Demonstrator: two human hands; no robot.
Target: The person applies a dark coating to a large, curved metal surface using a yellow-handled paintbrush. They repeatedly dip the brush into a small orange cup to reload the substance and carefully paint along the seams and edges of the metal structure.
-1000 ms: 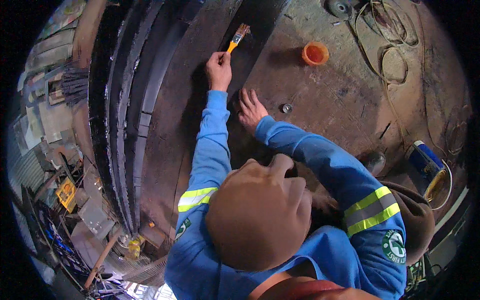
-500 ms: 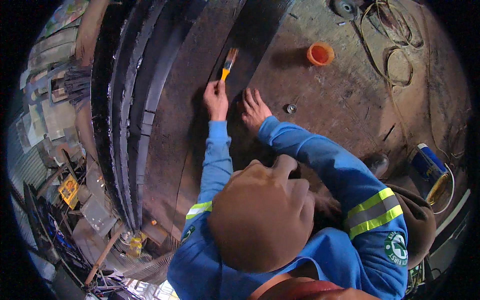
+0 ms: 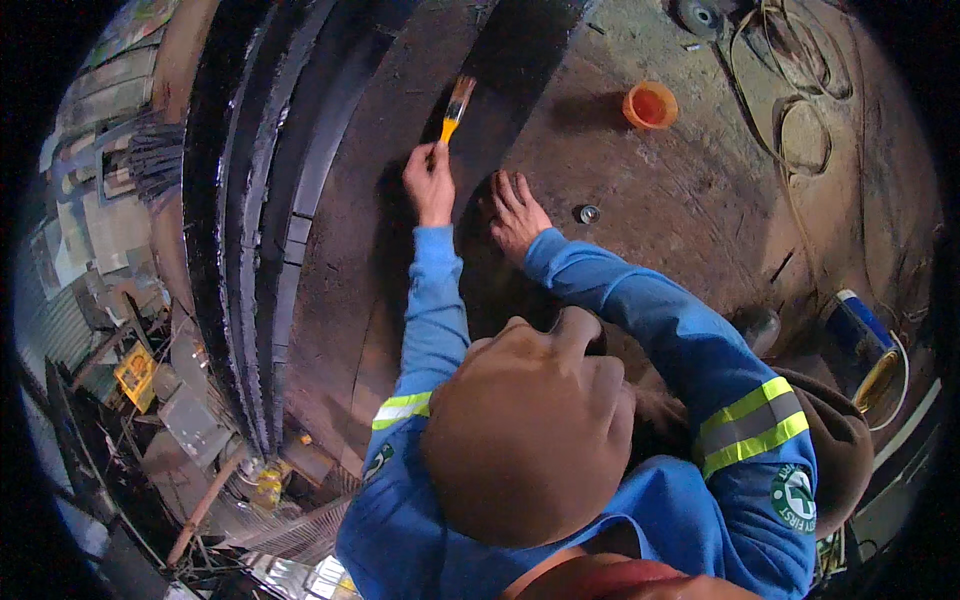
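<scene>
My left hand (image 3: 430, 188) is closed round the yellow handle of a paintbrush (image 3: 450, 124), its bristles pointing away from me. The bristles lie over the left part of a long black strip (image 3: 518, 62), which runs forward across the brown work surface; whether they touch it I cannot tell. Beside the strip's right edge, my right hand (image 3: 519, 217) rests palm down with its fingers stretched out, holding nothing. An orange cup (image 3: 650, 105) with reddish insides stands beyond it to the right. A small round metal piece (image 3: 588, 214) lies just right of that hand.
Long black curved metal beams (image 3: 305, 195) stand along the left. A coiled cord (image 3: 800, 130) and a grey disc (image 3: 697, 17) lie at the far right. A blue can (image 3: 857, 335) with a white handle is near my right knee. Scrap and a yellow case (image 3: 136, 377) fill the left side.
My left hand has moved the paintbrush slightly forward along the black strip. My right hand stays beside the strip's edge; the whole view has shifted a little.
</scene>
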